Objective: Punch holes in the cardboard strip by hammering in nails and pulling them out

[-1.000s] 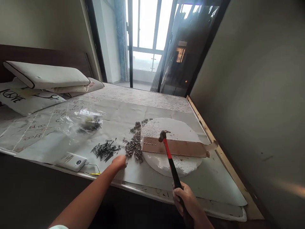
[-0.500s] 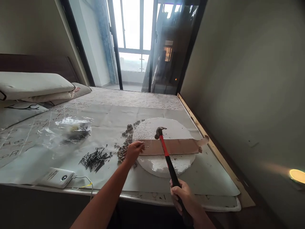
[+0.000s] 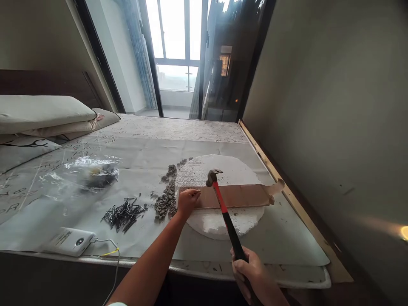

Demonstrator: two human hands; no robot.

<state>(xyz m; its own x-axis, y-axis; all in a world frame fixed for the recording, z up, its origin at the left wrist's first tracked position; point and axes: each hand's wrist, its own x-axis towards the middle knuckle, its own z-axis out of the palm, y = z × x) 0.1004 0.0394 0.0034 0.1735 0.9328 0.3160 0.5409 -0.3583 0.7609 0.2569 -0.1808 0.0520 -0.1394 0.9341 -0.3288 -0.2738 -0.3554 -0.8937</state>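
My right hand (image 3: 250,272) is wrapped round the black grip of a claw hammer (image 3: 219,199). The hammer's head hangs over a brown strip of cardboard (image 3: 236,195), with its claw to the right. My left hand (image 3: 188,202) rests at the strip's left end, fingertips pinched together; whatever is between them is too small to make out. Beneath the strip lies a round white board (image 3: 219,223), rough and pitted on its upper left. Grey stone chips (image 3: 165,202) are heaped along the board's left edge. A pile of nails (image 3: 124,213) lies farther left.
A grey sheet (image 3: 143,238) covers part of the mattress (image 3: 188,129). Left of the nails are a clear plastic bag (image 3: 86,172) and a white power bank (image 3: 72,241) with a cable. Folded bedding (image 3: 44,112) is at the far left. A wooden rail (image 3: 270,165) runs along the right wall.
My left hand has moved right along the cardboard strip, over the small dots seen there before. My right hand still holds the hammer in nearly the same place. The view has shifted slightly.
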